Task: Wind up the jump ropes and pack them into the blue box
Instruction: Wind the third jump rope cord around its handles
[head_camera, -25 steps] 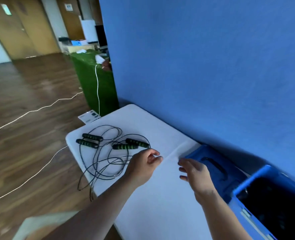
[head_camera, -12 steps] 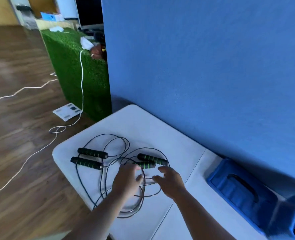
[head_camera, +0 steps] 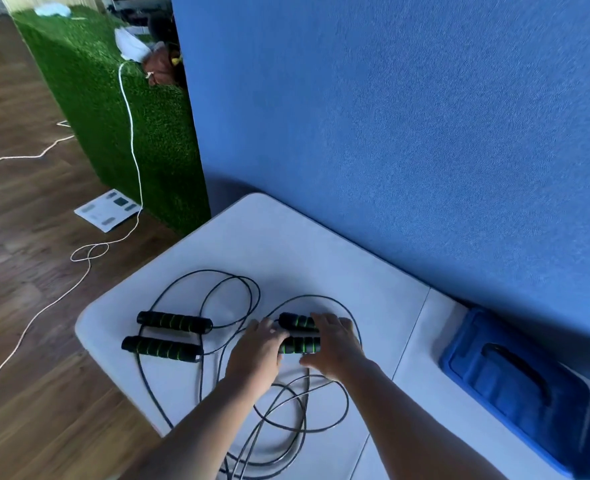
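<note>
**Both hands on the right-hand pair of handles**

Your left hand (head_camera: 257, 355) and right hand (head_camera: 335, 344) meet just below the centre of the frame, both resting on a pair of black, green-ringed handles (head_camera: 298, 336) that lie side by side on the white bench (head_camera: 286, 251). Your left fingers reach the near ends of the pair; your right hand lies over the far ends with its thumb below the lower handle. Whether either hand has actually closed on a handle, you cannot tell from here.

To the left sits a second pair of handles (head_camera: 169, 336), parallel and untouched. The thin black cords of the jump ropes (head_camera: 279, 407) loop loosely across the bench, above the handles and in a tangle between your forearms towards the bottom edge.

At the lower right, against the blue wall (head_camera: 390, 133), lies a blue lid (head_camera: 505, 375) with a dark handle slot. At the upper left, a green turf-covered block (head_camera: 113, 109) stands on the wooden floor (head_camera: 27, 237), with a white cable (head_camera: 132, 133) trailing down it.
</note>
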A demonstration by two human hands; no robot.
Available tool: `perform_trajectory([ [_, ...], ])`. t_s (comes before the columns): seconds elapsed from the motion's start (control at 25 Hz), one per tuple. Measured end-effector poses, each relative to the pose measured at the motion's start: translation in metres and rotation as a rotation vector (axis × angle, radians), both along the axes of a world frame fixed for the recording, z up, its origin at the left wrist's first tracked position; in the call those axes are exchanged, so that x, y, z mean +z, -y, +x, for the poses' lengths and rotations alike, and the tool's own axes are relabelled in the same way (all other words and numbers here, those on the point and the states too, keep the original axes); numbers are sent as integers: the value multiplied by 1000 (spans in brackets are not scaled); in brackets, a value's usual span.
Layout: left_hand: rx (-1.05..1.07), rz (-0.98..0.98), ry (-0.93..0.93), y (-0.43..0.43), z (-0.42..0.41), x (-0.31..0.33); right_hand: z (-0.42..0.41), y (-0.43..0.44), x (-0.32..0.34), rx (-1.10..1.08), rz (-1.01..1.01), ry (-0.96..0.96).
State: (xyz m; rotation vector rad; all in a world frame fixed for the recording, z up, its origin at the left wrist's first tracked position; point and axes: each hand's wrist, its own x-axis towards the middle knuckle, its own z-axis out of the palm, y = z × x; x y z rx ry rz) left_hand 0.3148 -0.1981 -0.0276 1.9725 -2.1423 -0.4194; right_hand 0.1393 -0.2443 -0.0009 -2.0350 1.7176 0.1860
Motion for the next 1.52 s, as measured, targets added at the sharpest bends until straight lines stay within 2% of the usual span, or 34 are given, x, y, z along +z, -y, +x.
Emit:
perform_trajectory([
  [0.2, -40, -28, -85, 11, -11, -7, 3, -9, -4, 8, -125, -17],
  [0.36, -112, -25, 12, 19, -10, -2, -2, -17, -1, 24, -157, -43],
  [0.48, -130, -99, 29, 23, -16, 19, -17, -19, 18, 51, -252, -30],
  [0.6, -157, -177, -35, 26, -36, 57, -42, -21, 63, 98, -340, -61],
  [0.8, -210, -325, -183, 18, -104, 156, -92, -33, 166, 221, -581, -201],
  [0.96, -204, -433, -488, -20, -158, 225, -162, -56, 240, 310, -847, -191],
  [1.12, -198, -380, -646, -55, -208, 280, -246, -90, 301, 337, -1100, -172],
  [1.2, -193, -337, -731, -77, -237, 307, -292, -113, 327, 324, -1179, -176],
  [1.28, -236, -277, -728, -95, -259, 327, -328, -131, 342, 296, -1210, -167],
  [1.4, -320, -181, -793, -117, -295, 356, -376, -158, 360, 159, -1173, -15],
  [1.52, -351, -113, -844, -129, -321, 378, -407, -176, 374, -118, -1006, 396],
])
